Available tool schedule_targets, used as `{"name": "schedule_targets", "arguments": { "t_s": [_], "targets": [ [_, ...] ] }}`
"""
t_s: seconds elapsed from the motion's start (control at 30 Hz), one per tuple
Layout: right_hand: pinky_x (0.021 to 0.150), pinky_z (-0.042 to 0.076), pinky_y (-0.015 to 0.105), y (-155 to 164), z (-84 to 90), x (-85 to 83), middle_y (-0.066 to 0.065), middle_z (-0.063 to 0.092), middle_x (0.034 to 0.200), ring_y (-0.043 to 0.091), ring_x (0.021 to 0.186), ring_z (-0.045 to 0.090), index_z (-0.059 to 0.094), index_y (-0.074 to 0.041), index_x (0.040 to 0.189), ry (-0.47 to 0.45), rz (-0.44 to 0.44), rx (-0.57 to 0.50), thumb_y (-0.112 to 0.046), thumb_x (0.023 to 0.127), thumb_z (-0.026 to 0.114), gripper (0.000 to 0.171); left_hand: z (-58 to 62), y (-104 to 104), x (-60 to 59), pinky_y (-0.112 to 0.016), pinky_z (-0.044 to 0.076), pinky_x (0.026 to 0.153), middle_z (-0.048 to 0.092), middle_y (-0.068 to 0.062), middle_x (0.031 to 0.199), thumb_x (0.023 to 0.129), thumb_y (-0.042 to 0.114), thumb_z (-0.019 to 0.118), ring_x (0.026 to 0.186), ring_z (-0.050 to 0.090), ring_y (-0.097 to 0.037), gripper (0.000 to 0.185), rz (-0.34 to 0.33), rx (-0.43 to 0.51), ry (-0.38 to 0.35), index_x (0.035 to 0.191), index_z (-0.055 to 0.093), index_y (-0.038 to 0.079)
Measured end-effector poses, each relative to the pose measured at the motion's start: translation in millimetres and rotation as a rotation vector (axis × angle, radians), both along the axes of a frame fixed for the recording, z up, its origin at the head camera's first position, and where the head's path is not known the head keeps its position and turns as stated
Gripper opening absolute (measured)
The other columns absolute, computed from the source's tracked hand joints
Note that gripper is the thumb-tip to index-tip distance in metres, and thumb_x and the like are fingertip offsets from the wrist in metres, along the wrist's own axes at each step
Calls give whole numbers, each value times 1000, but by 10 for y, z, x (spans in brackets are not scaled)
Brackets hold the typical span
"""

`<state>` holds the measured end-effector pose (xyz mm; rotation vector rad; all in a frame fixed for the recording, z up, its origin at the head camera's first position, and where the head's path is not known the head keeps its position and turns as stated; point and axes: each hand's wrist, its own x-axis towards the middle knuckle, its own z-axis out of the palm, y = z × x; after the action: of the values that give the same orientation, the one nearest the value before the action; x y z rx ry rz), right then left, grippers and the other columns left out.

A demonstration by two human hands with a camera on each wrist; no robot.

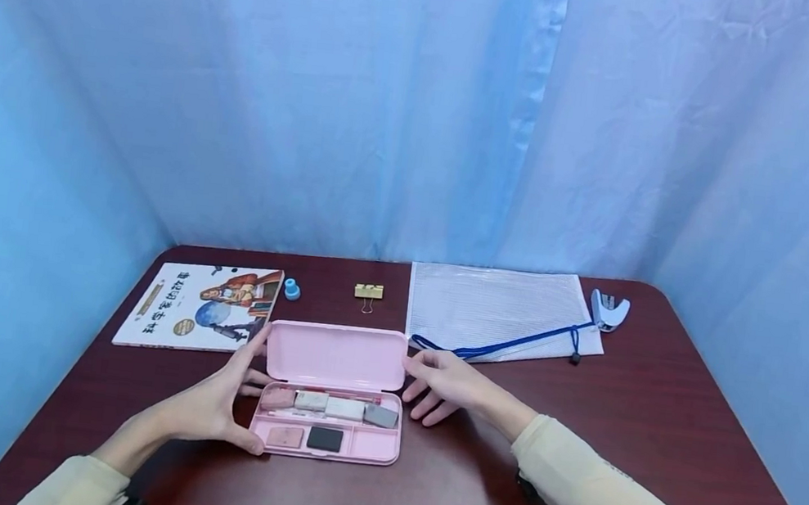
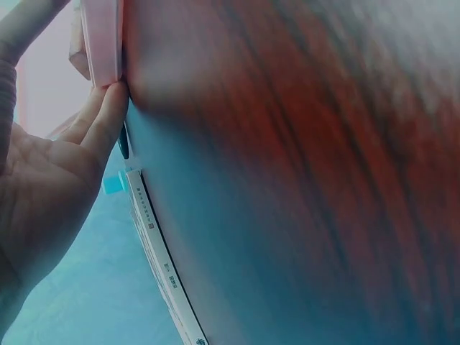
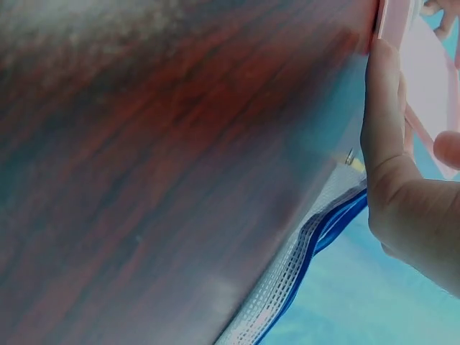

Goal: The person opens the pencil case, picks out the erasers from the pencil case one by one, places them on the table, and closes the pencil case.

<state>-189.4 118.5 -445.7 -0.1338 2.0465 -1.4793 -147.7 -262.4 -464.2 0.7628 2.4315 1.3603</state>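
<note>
The pink case (image 1: 337, 357) lies open, long axis left to right, between your left hand (image 1: 214, 401) and right hand (image 1: 451, 385).
Your fingers extend, uncurled, touching its left and right ends; neither hand is clearly nearer.

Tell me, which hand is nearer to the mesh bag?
The right hand, just in front of the mesh bag; the left hand is farther, at the left end of the pencil case.

Gold binder clip (image 1: 369, 291) near mesh pouch (image 1: 498, 308)
</note>
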Motion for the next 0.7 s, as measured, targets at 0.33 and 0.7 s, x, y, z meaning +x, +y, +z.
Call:
{"name": "schedule_targets", "arguments": {
  "t_s": [0.33, 0.7],
  "targets": [
    [58, 62, 40, 101, 166, -32, 16, 66, 80, 32, 64, 69, 63, -3, 99, 246, 89, 78, -24, 99, 68, 22, -9, -4, -7, -32, 54, 99, 20, -14, 155, 64, 24, 99, 123, 57, -30, 149, -9, -6, -14, 162, -12, 31],
    [65, 53, 21, -7, 103, 175, -10, 69, 82, 1, 65, 59, 77, -4, 105, 662, 343, 188, -18, 85, 84, 26, 2, -13, -24, -32, 55, 97, 21, -16, 154, 65, 21, 99, 120, 58, -30, 148, -23, -1, -3, 162, -12, 30]
  ]
}}
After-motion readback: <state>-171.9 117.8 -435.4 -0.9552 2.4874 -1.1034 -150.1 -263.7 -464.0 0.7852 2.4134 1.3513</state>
